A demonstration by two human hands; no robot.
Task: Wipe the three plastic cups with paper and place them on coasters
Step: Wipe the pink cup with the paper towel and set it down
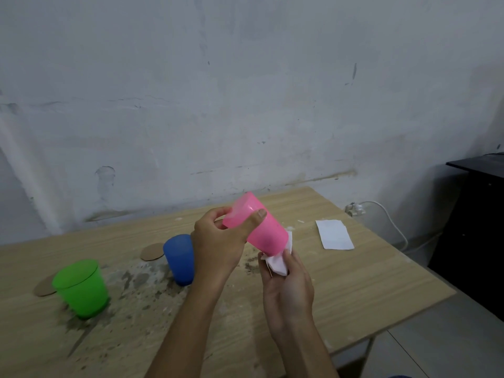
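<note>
Up above the middle of the worktop point(354, 282), the left hand point(218, 246) is clamped around the base end of the pink cup point(261, 227), which is tilted with its mouth down toward the right hand point(289, 285). That hand is closed on a wad of white paper point(276, 264) pressed at the cup's rim. A blue cup point(178, 257) stands near the centre beside one coaster point(151, 251); a green cup point(80, 287) stands toward the left edge, touching another coaster point(43, 286). More paper point(334, 234) lies near the far right corner.
</note>
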